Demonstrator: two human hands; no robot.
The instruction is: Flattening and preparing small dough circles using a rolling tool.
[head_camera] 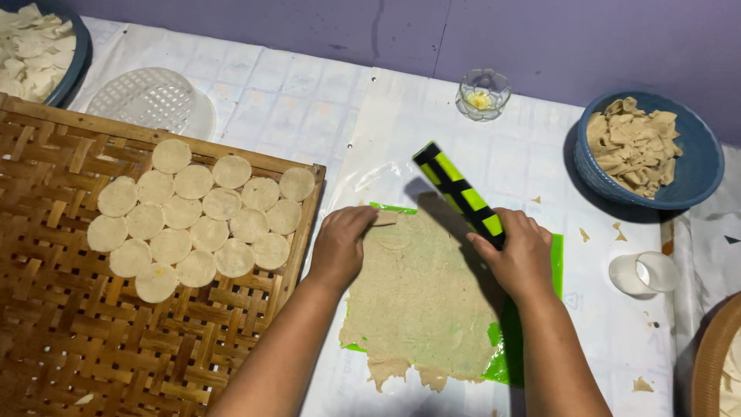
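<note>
A thin sheet of beige dough (421, 301) lies spread over a green mat (554, 259) on a plastic-covered table. My left hand (340, 245) presses on the sheet's upper left corner, its fingers curled over a small piece of dough. My right hand (519, 253) grips a green and black striped stick (457, 191) that points up and to the left, above the sheet's upper right edge. To the left, several round dough discs (197, 218) lie packed together on a woven bamboo tray (69, 324).
A blue bowl (698, 166) of dough scraps stands at the right. A small clear glass dish (483, 94) sits at the back, a white round cutter (643, 273) at the right, a white plastic strainer (150, 99) behind the tray. Another bowl of dough pieces (35, 46) is top left.
</note>
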